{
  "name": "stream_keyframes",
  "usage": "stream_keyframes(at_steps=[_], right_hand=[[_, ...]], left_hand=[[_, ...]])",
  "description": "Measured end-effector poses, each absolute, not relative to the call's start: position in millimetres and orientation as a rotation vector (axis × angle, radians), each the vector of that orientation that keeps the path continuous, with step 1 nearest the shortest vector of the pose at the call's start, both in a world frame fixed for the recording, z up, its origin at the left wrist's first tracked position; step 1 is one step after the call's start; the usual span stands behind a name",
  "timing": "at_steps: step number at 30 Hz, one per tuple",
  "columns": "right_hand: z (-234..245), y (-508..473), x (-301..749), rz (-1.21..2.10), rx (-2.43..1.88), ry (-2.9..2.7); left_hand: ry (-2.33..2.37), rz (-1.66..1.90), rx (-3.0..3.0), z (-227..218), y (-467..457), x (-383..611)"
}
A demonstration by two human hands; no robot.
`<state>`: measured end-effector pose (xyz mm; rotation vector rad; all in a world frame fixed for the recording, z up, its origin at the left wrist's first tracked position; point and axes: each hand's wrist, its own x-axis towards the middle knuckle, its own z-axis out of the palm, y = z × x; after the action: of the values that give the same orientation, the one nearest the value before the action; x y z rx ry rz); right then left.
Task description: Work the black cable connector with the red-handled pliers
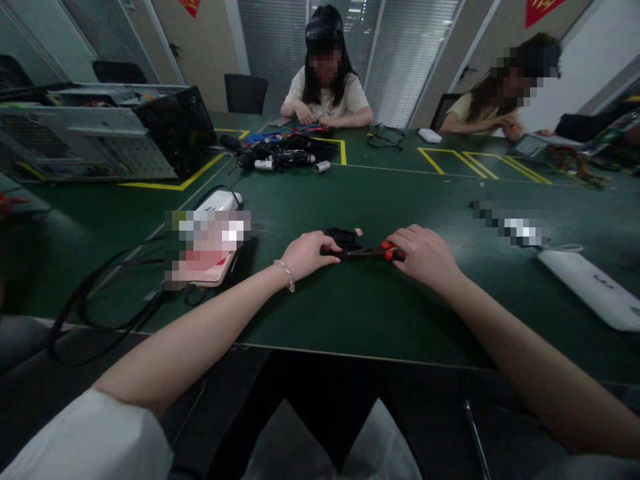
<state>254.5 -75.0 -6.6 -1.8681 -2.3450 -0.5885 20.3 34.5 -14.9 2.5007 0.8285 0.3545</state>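
Observation:
My left hand (307, 255) rests on the green table (360, 300), fingers pinched on a small black part (344, 238) in front of me. My right hand (425, 257) is closed round the red handles of a pair of pliers (373, 252), whose dark jaws point left toward the black part and my left fingertips. A bracelet hangs on my left wrist. What exactly the jaws grip is too dark to tell.
A white power strip (590, 285) lies at the right, another white box (220, 200) with black cables at the left. An open computer case (105, 130) stands far left. A pile of cables and tools (280, 153) lies before a seated person; another person sits at far right.

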Motion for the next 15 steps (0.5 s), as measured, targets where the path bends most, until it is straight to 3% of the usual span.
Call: stream_keyframes(at_steps=[15], right_hand=[[-7.5,-75.3,254.1,-0.601,-1.89,-2.337]], left_hand=[[0.837,0.338,2.491,-12.2,34.2,20.4]])
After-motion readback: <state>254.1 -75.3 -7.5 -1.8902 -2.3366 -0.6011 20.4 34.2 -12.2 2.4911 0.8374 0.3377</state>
